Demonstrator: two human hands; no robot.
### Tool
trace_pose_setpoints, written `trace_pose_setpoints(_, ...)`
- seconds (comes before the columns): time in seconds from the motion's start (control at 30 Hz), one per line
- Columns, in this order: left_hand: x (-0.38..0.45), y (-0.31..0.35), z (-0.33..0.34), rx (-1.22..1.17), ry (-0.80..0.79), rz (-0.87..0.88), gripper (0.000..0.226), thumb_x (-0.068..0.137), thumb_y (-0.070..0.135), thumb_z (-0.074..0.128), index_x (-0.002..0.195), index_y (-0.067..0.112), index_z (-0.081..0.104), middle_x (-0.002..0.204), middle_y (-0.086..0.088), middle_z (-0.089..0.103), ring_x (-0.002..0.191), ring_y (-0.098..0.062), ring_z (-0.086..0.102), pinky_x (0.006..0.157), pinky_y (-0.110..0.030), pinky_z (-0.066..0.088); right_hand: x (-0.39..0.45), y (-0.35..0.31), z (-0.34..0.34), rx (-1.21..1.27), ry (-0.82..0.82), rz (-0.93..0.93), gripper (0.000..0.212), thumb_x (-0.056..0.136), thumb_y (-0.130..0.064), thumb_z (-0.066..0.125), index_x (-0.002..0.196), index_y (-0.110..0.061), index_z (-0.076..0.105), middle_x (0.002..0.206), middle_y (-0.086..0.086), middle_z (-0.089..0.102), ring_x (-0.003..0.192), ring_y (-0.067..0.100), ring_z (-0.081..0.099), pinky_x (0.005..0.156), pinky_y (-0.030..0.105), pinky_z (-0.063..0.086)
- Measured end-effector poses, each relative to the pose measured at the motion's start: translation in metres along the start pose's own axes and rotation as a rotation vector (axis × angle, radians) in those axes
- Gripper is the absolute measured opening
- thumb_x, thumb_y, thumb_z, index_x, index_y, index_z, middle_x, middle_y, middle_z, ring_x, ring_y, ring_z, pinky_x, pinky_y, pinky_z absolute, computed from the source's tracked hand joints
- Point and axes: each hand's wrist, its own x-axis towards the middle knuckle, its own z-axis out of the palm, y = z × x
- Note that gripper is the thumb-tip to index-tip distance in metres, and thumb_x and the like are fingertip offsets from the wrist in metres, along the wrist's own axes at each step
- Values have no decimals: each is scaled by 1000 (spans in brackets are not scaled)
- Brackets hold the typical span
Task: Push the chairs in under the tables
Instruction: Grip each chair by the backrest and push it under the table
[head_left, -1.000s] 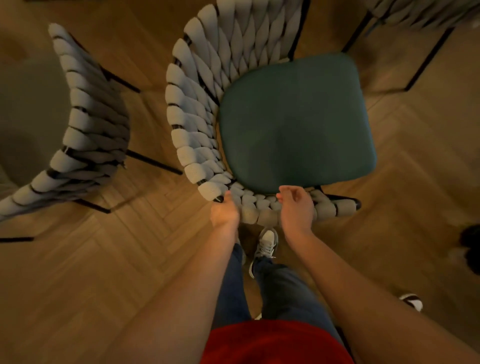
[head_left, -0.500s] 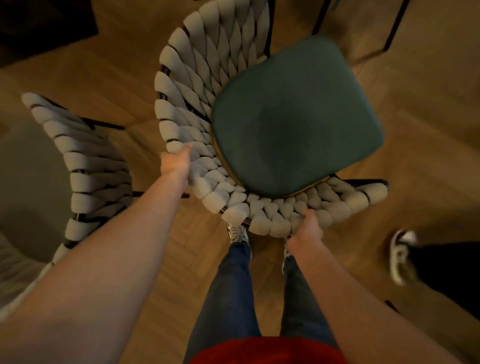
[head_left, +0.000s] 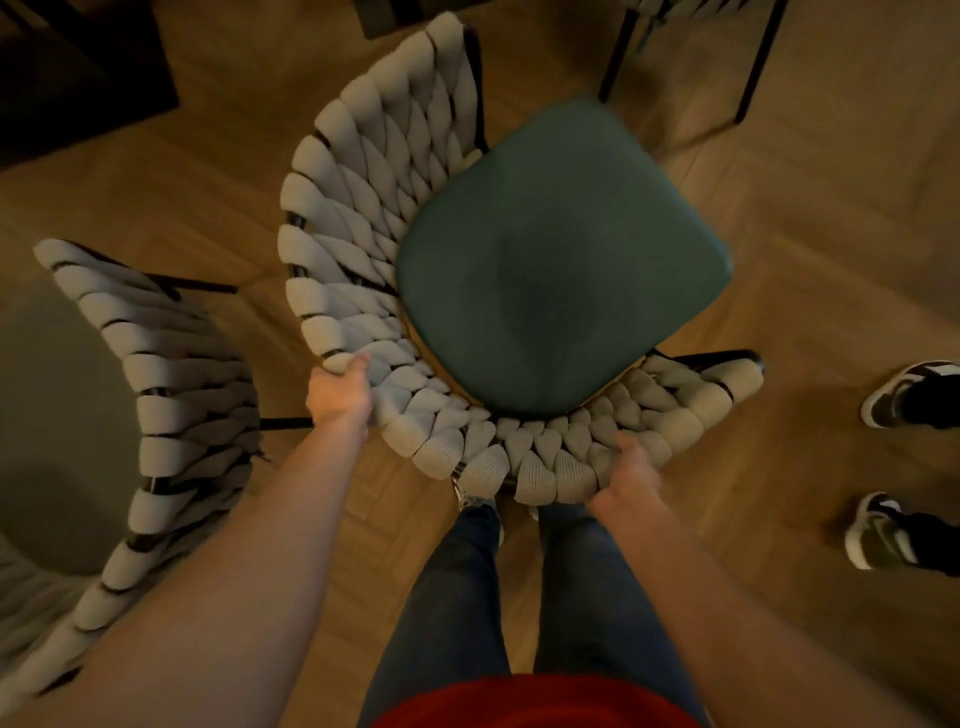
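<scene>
**Both hands on the woven back of the green-seated chair**

At the far left a second chair (head_left: 156, 415) with the same grey woven back curves round a dull grey seat, its dark metal legs showing against the wooden floor (head_left: 208, 208). In the upper left corner lies a dark shape, too dim to tell what it is.

Just right of that chair the left hand (head_left: 340, 392) grips the woven rim of the chair (head_left: 374, 260) with the green seat cushion (head_left: 561, 260); its fingers curl over the top of the padded weave where the back bends round to the side. The chair stands on the floor directly before the person, whose blue-jeaned legs (head_left: 467, 597) and a red garment (head_left: 535, 701) fill the lower middle.

Further right the right hand (head_left: 626, 480) holds the lower curve of the same woven back, fingers curled onto the weave from the outer side. Beyond the cushion, at the top right, stand the thin black legs of another chair (head_left: 748, 62).

At the right edge are two shoes (head_left: 893, 467) of another person, well apart from the chair.
</scene>
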Motion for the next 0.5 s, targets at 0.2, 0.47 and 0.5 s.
trace_pose_setpoints(0.2, -20, -28, 8, -130, 54, -161, 67, 92, 40, 64, 146, 11, 38, 143, -17, 48, 127, -39, 48, 105, -52, 43, -24, -62, 20, -192, 0, -122, 57, 92, -28, 69, 142, -13, 47, 130, 9, 59, 116, 30, 60, 97, 45, 52)
trace_pose_setpoints(0.47, -62, -37, 53, -342, 113, -367, 63, 89, 42, 65, 140, 9, 45, 131, -16, 56, 113, -36, 58, 95, -52, 52, -18, -156, 71, -466, -138, -214, 60, 90, -27, 72, 142, -14, 44, 131, 10, 57, 114, 30, 57, 101, 51, 49)
trace_pose_setpoints(0.5, -65, -34, 59, -362, 107, -387, 63, 90, 42, 64, 139, 8, 45, 131, -17, 56, 114, -37, 57, 94, -52, 52, -18, -167, 78, -499, -162, -226, 60, 90, -26, 71, 142, -14, 44, 132, 11, 57, 114, 30, 57, 101, 51, 49)
